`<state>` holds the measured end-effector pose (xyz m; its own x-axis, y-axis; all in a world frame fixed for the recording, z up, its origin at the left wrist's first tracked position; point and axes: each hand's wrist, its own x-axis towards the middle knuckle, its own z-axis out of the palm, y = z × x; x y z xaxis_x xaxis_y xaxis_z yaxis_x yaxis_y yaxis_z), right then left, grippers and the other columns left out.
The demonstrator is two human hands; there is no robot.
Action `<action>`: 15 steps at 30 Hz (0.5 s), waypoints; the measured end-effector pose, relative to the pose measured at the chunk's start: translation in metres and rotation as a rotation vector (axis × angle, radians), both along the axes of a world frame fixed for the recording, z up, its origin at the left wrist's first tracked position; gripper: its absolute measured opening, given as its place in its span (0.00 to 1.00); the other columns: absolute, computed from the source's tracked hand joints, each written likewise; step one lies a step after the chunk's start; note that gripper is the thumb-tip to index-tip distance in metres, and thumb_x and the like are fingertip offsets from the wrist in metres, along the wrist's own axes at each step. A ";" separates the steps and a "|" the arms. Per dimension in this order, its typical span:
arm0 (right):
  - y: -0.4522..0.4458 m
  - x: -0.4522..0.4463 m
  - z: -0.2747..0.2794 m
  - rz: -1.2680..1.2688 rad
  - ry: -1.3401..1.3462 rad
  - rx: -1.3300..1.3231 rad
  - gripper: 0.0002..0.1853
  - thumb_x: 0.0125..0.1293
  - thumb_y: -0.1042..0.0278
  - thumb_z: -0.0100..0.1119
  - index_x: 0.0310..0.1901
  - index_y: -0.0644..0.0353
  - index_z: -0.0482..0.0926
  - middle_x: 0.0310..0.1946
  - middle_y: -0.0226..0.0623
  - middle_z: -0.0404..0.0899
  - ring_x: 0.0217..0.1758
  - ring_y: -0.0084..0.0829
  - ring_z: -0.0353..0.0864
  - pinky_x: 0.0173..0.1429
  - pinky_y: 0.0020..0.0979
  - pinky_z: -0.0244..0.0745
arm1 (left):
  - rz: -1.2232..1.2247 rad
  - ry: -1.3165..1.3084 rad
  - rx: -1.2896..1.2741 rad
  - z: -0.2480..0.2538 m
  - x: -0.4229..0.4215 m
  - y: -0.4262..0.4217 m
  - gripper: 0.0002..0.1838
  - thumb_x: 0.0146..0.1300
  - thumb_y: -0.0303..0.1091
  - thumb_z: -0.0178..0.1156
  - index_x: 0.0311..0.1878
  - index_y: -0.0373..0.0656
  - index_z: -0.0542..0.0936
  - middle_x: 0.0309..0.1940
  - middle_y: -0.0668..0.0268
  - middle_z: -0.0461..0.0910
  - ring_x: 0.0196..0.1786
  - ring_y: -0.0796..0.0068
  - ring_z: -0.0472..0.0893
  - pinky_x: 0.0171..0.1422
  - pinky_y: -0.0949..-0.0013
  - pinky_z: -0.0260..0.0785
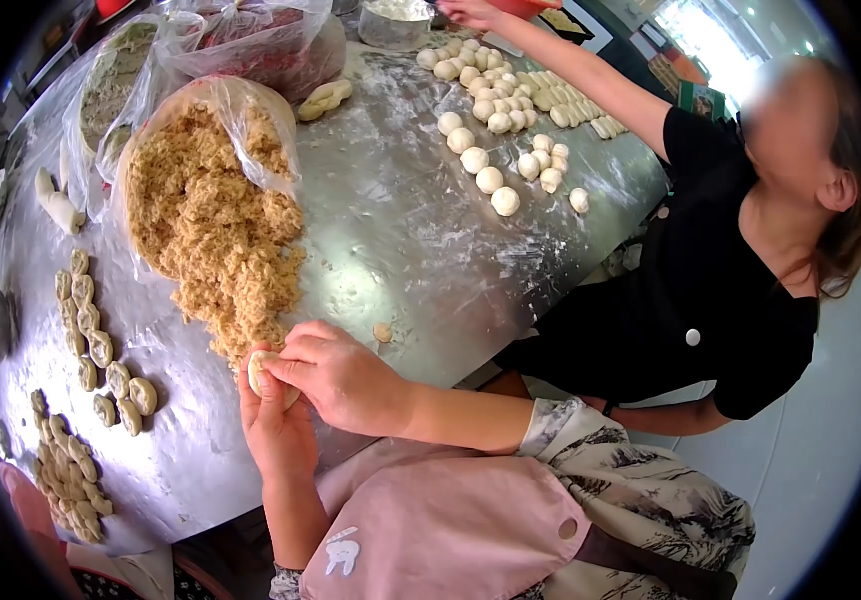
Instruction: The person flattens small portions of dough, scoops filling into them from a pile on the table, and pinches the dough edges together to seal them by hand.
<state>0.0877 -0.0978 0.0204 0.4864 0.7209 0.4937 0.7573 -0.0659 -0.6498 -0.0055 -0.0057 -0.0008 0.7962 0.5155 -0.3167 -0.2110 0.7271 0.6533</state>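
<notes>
A small pale piece of dough point(256, 371) is pinched between my two hands at the table's near edge. My left hand point(280, 428) is closed around it from below, fingers upward. From the right, my right hand point(348, 378) presses its thumb and fingertips on the dough's upper side; part of the piece is hidden by the fingers. Just beyond my hands spills a heap of crumbly golden-brown filling point(212, 215), coming out of a clear plastic bag point(285, 125). A small dough scrap point(382, 332) lies right of my right hand.
Coiled dough pieces point(100, 348) and flatter ones point(68, 475) lie left on the metal table point(390, 230). Round dough balls point(489, 180) sit in groups at the far right. A person in black point(690, 290) stands close on the right, one arm reaching across the far end.
</notes>
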 end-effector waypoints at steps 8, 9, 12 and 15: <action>-0.009 0.020 0.005 0.176 -0.110 -0.008 0.43 0.52 0.40 0.66 0.63 0.64 0.69 0.62 0.45 0.68 0.64 0.49 0.69 0.68 0.44 0.65 | -0.147 -0.104 -0.274 0.018 -0.004 0.000 0.22 0.73 0.32 0.47 0.68 0.38 0.62 0.59 0.59 0.71 0.59 0.68 0.75 0.63 0.68 0.70; -0.007 0.016 0.005 0.190 -0.041 -0.002 0.45 0.51 0.40 0.65 0.63 0.67 0.66 0.62 0.46 0.70 0.69 0.52 0.64 0.71 0.48 0.59 | -0.145 -0.069 -0.278 0.021 -0.002 -0.002 0.24 0.73 0.32 0.46 0.69 0.39 0.60 0.61 0.58 0.70 0.60 0.68 0.75 0.65 0.68 0.69; 0.000 0.011 -0.012 0.130 -0.151 0.073 0.39 0.54 0.43 0.64 0.58 0.66 0.70 0.60 0.44 0.72 0.71 0.51 0.63 0.72 0.50 0.59 | -0.250 -0.226 -0.279 -0.009 -0.011 0.005 0.24 0.73 0.32 0.44 0.70 0.39 0.60 0.63 0.58 0.68 0.62 0.66 0.73 0.67 0.64 0.67; 0.005 -0.002 -0.012 0.076 -0.130 0.076 0.25 0.59 0.48 0.62 0.48 0.61 0.75 0.56 0.37 0.76 0.72 0.46 0.64 0.71 0.52 0.58 | -0.181 -0.085 -0.192 0.006 -0.007 -0.002 0.19 0.73 0.31 0.44 0.65 0.40 0.64 0.58 0.59 0.72 0.60 0.65 0.74 0.65 0.64 0.69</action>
